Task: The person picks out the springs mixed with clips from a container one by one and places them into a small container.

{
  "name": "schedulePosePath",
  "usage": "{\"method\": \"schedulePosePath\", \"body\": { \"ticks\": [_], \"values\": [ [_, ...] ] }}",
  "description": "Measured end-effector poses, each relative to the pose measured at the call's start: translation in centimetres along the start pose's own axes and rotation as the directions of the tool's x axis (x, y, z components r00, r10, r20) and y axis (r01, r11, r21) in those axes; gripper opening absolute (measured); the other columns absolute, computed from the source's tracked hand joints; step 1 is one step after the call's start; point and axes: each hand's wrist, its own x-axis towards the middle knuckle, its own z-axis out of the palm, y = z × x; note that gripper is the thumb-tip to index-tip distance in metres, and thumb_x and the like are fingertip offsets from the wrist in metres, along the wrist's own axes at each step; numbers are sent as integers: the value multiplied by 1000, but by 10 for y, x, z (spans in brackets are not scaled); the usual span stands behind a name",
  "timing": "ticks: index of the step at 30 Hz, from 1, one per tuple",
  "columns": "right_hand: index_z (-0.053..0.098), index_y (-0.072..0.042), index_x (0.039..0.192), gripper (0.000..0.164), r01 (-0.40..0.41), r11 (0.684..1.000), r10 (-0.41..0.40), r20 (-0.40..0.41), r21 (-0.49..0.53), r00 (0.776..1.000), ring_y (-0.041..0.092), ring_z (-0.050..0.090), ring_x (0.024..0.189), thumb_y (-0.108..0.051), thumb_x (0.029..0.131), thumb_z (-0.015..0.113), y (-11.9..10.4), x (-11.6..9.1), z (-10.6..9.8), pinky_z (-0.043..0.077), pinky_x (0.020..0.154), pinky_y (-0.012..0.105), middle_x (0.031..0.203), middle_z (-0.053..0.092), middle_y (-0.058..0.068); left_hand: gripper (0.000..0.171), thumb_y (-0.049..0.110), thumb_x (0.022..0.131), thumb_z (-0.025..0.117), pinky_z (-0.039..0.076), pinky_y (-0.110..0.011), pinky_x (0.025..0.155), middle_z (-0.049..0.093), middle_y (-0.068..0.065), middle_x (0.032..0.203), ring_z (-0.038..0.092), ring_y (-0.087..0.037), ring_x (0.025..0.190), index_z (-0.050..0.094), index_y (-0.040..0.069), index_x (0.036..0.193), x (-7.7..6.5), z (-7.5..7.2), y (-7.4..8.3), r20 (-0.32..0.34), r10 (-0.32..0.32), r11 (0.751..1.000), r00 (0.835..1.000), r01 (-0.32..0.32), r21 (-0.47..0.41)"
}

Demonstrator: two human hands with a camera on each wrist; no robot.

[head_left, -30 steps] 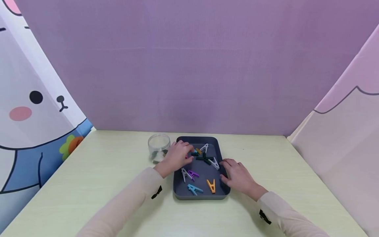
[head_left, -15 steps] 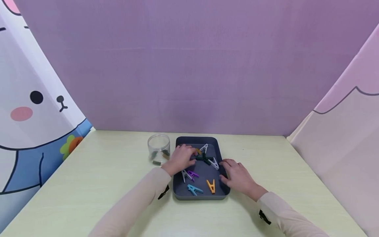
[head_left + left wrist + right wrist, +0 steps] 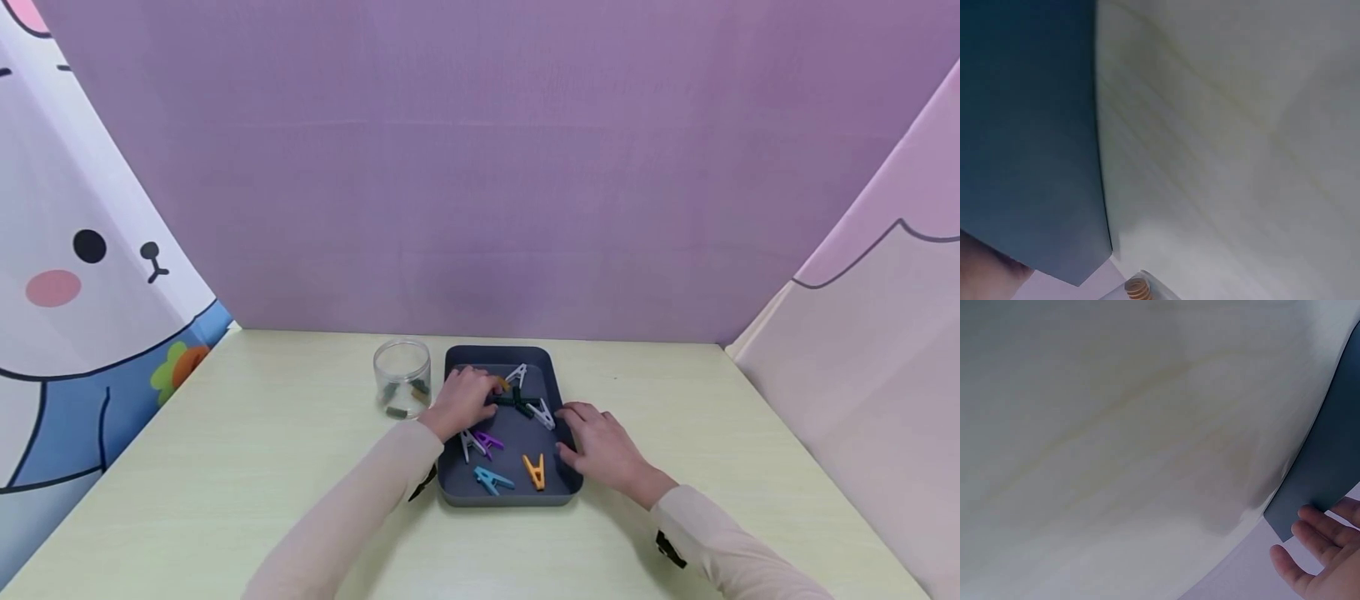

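Observation:
In the head view my left hand (image 3: pixel 463 402) reaches into the dark grey tray (image 3: pixel 510 500) from the left. Its fingertips are by a small ochre piece (image 3: pixel 504 383); the hand hides what lies beneath, and thumb and forefinger look apart. My right hand (image 3: pixel 603 447) rests at the tray's right rim, its loosely extended fingers (image 3: pixel 1316 540) touching the tray wall in the right wrist view. Several dark green ridged pieces (image 3: pixel 522 403) lie ahead of the left hand. Around them are white clothespins (image 3: pixel 542 413), a purple one (image 3: pixel 489 442), a blue one (image 3: pixel 492 480) and a yellow one (image 3: pixel 535 472).
A clear round jar (image 3: pixel 402 358) stands left of the tray, with a few green and brown pieces inside. One ridged brown piece (image 3: pixel 1138 287) shows in it in the left wrist view. A purple backdrop (image 3: pixel 480 208) rises behind the pale table (image 3: pixel 300 400).
My left hand has moved right, away from the jar and further over the tray, covering small blue and green pieces seen earlier. The right hand has stayed at the rim.

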Motion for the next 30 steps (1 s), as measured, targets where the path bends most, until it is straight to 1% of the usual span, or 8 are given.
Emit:
{"method": "schedulePosePath", "body": {
  "ticks": [8,11,12,15,18,19,22,30],
  "values": [
    [58,-8,113,44,5,1000,-5,-13,-1,1000,25,51,112,-33,78,65,0,0,1,46,81,44,118,56,9,28,34,83,64,40,-44,91,65,1,104,57,-24,100,65,22,108,1,2,2,28,-18,999,999,17,29],
    [59,-8,113,43,7,1000,-7,-18,0,1000,24,52,112,-32,78,66,1,0,2,46,81,43,118,57,9,28,34,83,64,41,-45,90,65,0,102,57,-25,98,66,21,107,0,2,3,20,-17,999,1000,17,31],
    [59,-8,113,43,7,1000,-7,-19,-1,1000,24,52,112,-32,78,66,1,0,2,46,81,43,118,57,9,26,33,82,65,42,-44,87,65,0,100,58,-24,96,66,20,106,0,2,3,6,-9,999,1000,9,39],
    [58,-8,113,43,4,1000,-4,-16,-3,1000,24,52,112,-32,78,66,1,0,2,46,81,43,118,57,9,24,33,82,65,43,-43,85,65,0,97,58,-24,93,66,20,103,-1,2,4,-11,-4,999,1000,5,46],
    [58,-8,114,44,2,1000,-2,-12,-4,1000,25,52,112,-32,78,65,1,0,2,46,82,43,119,56,9,23,33,83,64,43,-43,83,65,1,97,59,-23,92,67,20,102,0,2,5,-16,-9,999,1000,9,44],
    [58,-8,114,44,1,1000,-1,-10,-4,1000,25,51,112,-32,78,65,1,0,2,46,82,44,119,56,9,23,34,84,63,43,-43,85,65,1,98,59,-24,94,67,20,103,0,2,5,-7,-17,999,1000,18,37],
    [58,-8,114,44,-1,1000,1,-10,-3,1000,25,51,112,-32,78,66,1,-1,1,46,83,44,119,56,9,21,34,84,63,43,-42,83,65,2,96,59,-23,93,67,22,100,1,4,5,-8,-24,999,1000,24,42],
    [58,-8,113,44,7,1000,-8,-20,-7,1000,25,52,112,-31,78,66,1,-1,2,46,82,43,119,57,9,17,33,84,63,43,-41,82,64,3,94,58,-21,91,66,22,97,0,4,5,-2,-26,998,1000,27,51]
  ]
}}
